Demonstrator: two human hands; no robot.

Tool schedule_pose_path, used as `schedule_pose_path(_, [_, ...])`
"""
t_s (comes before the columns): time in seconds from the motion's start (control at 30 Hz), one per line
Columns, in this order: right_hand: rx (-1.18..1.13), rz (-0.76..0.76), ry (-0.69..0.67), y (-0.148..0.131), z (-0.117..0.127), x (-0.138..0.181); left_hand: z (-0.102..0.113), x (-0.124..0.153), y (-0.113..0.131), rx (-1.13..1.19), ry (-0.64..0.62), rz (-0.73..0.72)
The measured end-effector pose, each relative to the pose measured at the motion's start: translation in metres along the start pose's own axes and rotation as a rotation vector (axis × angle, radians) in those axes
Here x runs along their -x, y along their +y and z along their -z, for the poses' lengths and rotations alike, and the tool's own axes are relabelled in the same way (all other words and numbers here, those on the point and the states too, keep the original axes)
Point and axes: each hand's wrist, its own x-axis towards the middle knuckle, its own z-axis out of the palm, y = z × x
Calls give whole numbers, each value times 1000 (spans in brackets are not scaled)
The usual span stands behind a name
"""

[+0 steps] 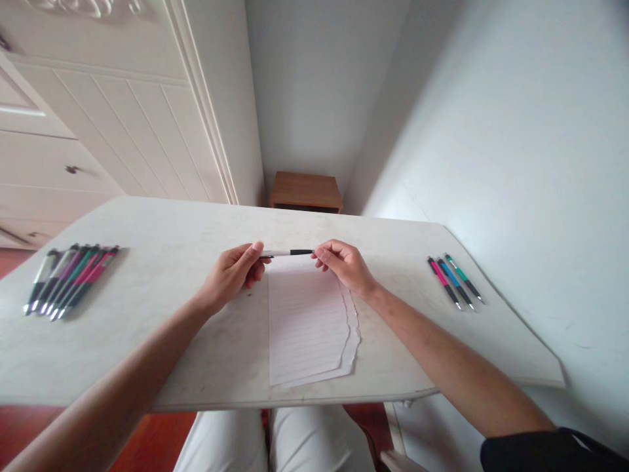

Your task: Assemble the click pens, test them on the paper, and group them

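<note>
Both my hands hold one pen (289,252) level above the far end of a stack of lined paper sheets (307,324). My left hand (234,270) pinches the pen's pale end. My right hand (344,264) pinches its black end. The pen hangs just over the white table (196,354), roughly at its middle.
A row of several pens (69,280) lies at the table's left side. Three pens, pink, blue and green (455,282), lie at the right. A white wardrobe (108,105) stands at the left, a small wooden cabinet (305,191) beyond the table, a wall at the right.
</note>
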Motion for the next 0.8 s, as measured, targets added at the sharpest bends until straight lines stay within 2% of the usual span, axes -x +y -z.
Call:
schedule_pose_path(0.53, [-25, -17, 43, -1, 0, 1, 1, -1, -2, 22, -3, 22])
schedule_pose_path(0.8, [28, -6, 20, 3, 2, 1, 5, 1, -4, -35, -62, -77])
